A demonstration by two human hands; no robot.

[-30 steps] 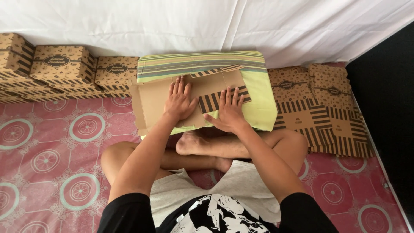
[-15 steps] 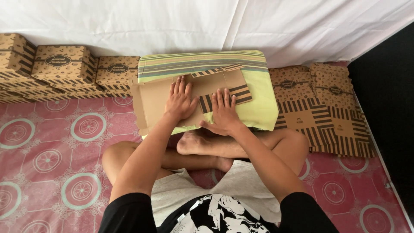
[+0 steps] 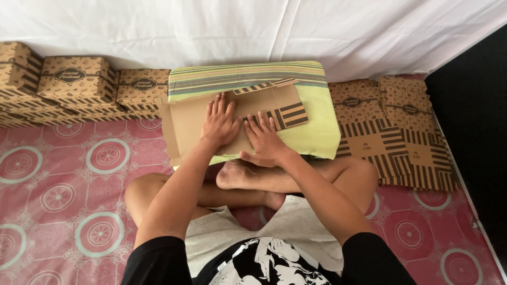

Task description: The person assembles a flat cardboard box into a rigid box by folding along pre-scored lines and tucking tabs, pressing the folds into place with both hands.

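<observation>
A flat brown cardboard box blank (image 3: 185,126) with striped flaps lies on a yellow-green striped cushion (image 3: 317,132) in front of my crossed legs. My left hand (image 3: 219,124) presses palm down on the middle of the blank, fingers spread. My right hand (image 3: 264,140) lies flat beside it, fingers pointing at a black-and-tan striped flap (image 3: 288,115) that is folded over. Neither hand grips anything; both push the cardboard flat.
Several assembled patterned brown boxes (image 3: 74,79) are stacked along the white sheet (image 3: 264,26) at the back left. A pile of flat striped box blanks (image 3: 396,137) lies on the right. I sit on a pink mat with circle patterns (image 3: 63,174).
My right hand has slid a little left and toward me on the blank, and the striped flap now lies more exposed to its right. The left hand has stayed put.
</observation>
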